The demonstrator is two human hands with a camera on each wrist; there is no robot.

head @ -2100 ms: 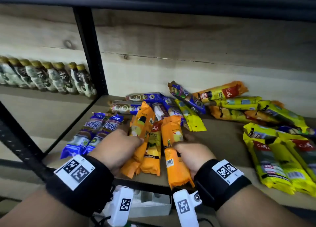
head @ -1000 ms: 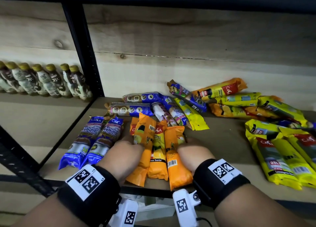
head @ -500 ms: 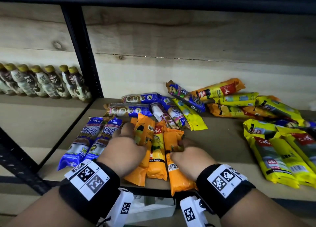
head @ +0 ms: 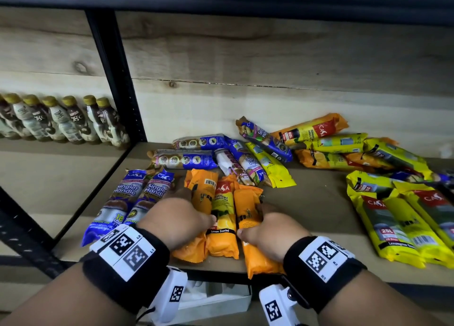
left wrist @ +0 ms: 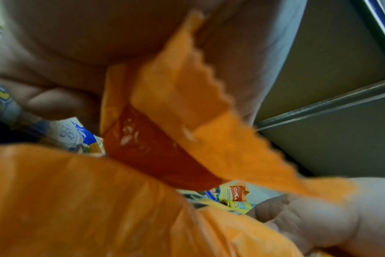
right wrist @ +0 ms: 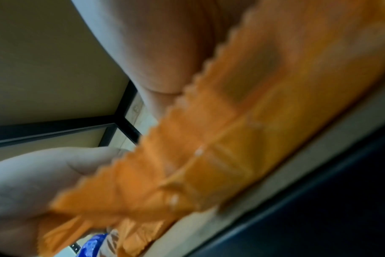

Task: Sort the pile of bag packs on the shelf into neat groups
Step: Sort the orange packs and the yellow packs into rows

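Three orange bag packs lie side by side at the front of the shelf [head: 307, 215]. My left hand [head: 177, 217] grips the left orange pack [head: 202, 193]; the left wrist view shows its crimped end [left wrist: 187, 97] against my palm. My right hand [head: 270, 230] grips the right orange pack [head: 247, 203], whose near end hangs over the shelf edge and fills the right wrist view [right wrist: 242, 139]. The middle orange pack [head: 222, 210] lies between my hands. Two blue packs [head: 132, 198] lie to the left, and yellow packs [head: 403, 217] lie grouped at the right.
A mixed pile of blue, yellow and orange packs [head: 258, 153] lies along the back wall. A black upright post [head: 118, 80] divides off the neighbouring shelf with a row of bottles [head: 61, 121]. A white box [head: 216, 298] sits below the shelf's front edge.
The orange packs, raised and tilted two seconds ago, now lie flat and close together. Both hands stay on the outer packs and have shifted a little along them.
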